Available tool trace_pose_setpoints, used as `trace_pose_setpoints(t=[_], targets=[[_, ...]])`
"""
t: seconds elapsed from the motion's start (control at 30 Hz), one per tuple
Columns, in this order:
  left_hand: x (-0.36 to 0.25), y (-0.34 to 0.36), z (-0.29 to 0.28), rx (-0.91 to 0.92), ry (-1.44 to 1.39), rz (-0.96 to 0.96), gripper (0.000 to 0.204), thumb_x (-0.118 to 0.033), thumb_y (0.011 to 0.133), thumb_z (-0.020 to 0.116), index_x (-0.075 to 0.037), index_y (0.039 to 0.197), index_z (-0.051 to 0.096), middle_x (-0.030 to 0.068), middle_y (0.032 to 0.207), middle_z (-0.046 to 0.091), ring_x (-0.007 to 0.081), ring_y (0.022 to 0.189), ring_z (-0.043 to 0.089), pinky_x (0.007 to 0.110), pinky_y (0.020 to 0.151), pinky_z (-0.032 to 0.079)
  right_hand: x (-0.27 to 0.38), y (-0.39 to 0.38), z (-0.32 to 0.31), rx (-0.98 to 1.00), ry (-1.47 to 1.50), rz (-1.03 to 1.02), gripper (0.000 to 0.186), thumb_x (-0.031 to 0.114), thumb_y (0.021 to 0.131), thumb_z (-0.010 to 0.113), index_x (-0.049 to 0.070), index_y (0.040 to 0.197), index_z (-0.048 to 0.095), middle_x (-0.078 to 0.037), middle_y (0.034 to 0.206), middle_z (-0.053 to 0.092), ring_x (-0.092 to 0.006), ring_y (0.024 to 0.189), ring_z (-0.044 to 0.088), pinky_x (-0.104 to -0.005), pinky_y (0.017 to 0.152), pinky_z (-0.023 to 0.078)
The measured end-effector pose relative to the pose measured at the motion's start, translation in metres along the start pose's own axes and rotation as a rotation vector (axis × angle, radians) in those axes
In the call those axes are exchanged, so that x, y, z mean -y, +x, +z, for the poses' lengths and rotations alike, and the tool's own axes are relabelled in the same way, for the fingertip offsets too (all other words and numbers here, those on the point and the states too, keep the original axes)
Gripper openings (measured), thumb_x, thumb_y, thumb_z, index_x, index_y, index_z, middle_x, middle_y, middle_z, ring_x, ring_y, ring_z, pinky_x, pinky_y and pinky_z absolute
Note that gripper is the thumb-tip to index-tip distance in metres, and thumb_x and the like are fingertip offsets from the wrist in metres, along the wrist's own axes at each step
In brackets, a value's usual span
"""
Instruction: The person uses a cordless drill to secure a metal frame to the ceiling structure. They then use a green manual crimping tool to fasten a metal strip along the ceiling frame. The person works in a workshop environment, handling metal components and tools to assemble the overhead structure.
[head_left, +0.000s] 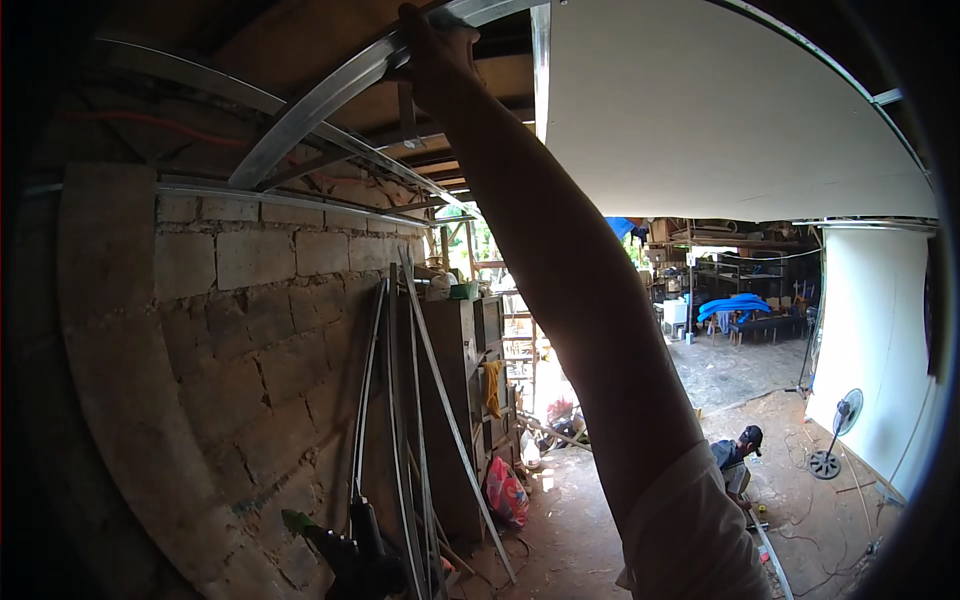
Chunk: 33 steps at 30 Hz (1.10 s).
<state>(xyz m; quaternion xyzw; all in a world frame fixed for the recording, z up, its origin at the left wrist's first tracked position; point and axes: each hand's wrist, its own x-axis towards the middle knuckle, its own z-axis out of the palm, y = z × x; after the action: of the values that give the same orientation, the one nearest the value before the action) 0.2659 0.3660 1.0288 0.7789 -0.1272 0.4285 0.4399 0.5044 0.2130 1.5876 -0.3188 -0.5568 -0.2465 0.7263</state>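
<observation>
Currently block wall [250, 265] is standing left | channel [310, 112] is curving overhead, near the wall top | dark tool [368, 540] is showing low down; left hand isn't showing, can't tell its grip | metal strips [396, 400] are leaning | right hand [440, 65] is gripping the channel | white panel [720, 110] is hanging above | person [730, 458] is bending near fan [850, 410]

Pedestal fan [849, 411] on brown floor [575, 520]

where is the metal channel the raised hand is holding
In the head view, the metal channel is overhead at upper left, in the raised right hand, higher than the block wall, left of the white ceiling panel.
</observation>
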Motion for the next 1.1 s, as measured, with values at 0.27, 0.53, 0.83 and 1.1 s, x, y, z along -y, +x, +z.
trace_pose_setpoints(t=[0.27,0.53,0.83,1.1], targets=[[-0.018,0.007,0.006,-0.045,-0.586,-0.291,0.038,-0.004,0.094,0.061,0.001,0.131,0.057,0.0013,0.074,0.055,0.0047,0.048,0.032,0.022,0.05,0.026,-0.004,0.014,0.012,0.04,0.081,-0.125,0.07,0.034,0.082,0.08,0.012,0.122,0.027,-0.014,0.11,0.048,-0.0259,0.094,0.053,-0.0449,0.066,0.057],[-0.029,0.018,0.007,-0.042,0.088,-0.001,0.037,-0.01,0.095,0.062,0.001,0.13,0.057,0.0093,0.104,0.068,0.0148,0.082,0.061,0.028,0.074,0.048,0.017,0.01,0.021,0.091,0.051,-0.114,0.068,0.037,0.084,0.078,0.008,0.125,0.032,-0.016,0.119,0.045,-0.0295,0.098,0.055,-0.0469,0.071,0.061],[-0.009,0.006,0.011,-0.042,0.063,-0.017,0.034,-0.003,0.095,0.06,0.002,0.128,0.058,0.0055,0.105,0.066,0.015,0.086,0.06,0.024,0.08,0.047,0.009,-0.001,0.032,0.084,0.048,-0.099,0.058,0.03,0.085,0.077,0.012,0.12,0.033,-0.014,0.117,0.045,-0.0282,0.097,0.053,-0.0431,0.067,0.06],[0.003,-0.009,0.013,-0.024,-0.201,-0.229,0.033,-0.001,0.095,0.06,0.004,0.127,0.058,0.0038,0.104,0.065,0.0144,0.083,0.058,0.023,0.079,0.046,0.021,0.004,0.032,0.122,0.061,-0.109,0.058,0.026,0.085,0.077,0.01,0.119,0.032,-0.015,0.12,0.043,-0.0276,0.099,0.05,-0.0413,0.066,0.057]])
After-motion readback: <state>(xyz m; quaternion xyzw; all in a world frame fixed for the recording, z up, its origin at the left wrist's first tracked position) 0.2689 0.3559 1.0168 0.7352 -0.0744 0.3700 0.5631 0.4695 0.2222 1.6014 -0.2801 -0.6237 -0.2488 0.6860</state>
